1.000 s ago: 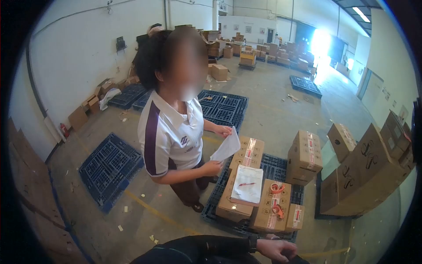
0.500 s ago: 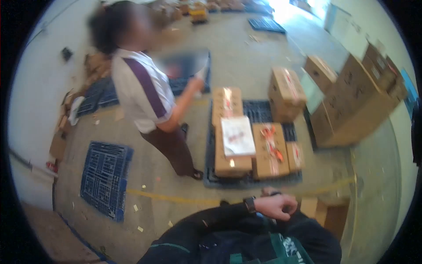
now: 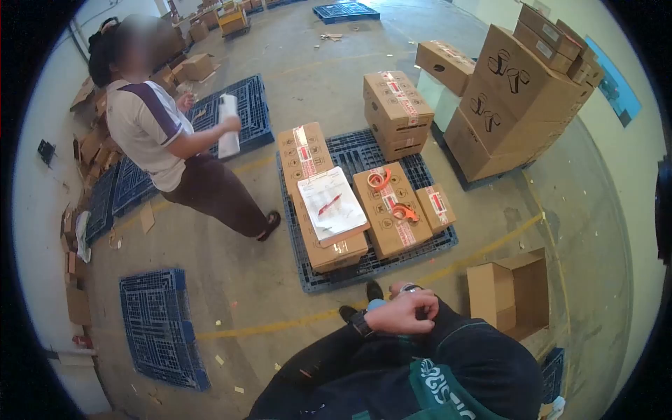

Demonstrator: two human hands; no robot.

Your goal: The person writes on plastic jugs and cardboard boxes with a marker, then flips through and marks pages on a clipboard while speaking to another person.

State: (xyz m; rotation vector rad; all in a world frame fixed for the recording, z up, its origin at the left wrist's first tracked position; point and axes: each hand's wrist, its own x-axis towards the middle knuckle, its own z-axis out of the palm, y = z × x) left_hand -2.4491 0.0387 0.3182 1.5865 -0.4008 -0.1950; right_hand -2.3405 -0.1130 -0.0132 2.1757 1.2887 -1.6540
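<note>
My left hand, with a dark watch on its wrist, is held in front of my body. Its fingers are curled, and whatever they may hold is hidden. My right hand lies just beyond it, mostly covered by the left, so its fingers cannot be made out. A small blue item shows beside the left wrist. Past my hands, taped cartons stand on a blue pallet. A clipboard with papers and a red pen rests on one carton; two orange tape rolls lie on another carton.
A person stands left of the pallet, holding white papers. An open carton sits on the floor to my right. Tall stacked cartons stand at the right. Another blue pallet lies on the left floor.
My view has swung to the right, so the pallet and cartons sit further left. The person has lowered the papers. My hands stay together in front of me.
</note>
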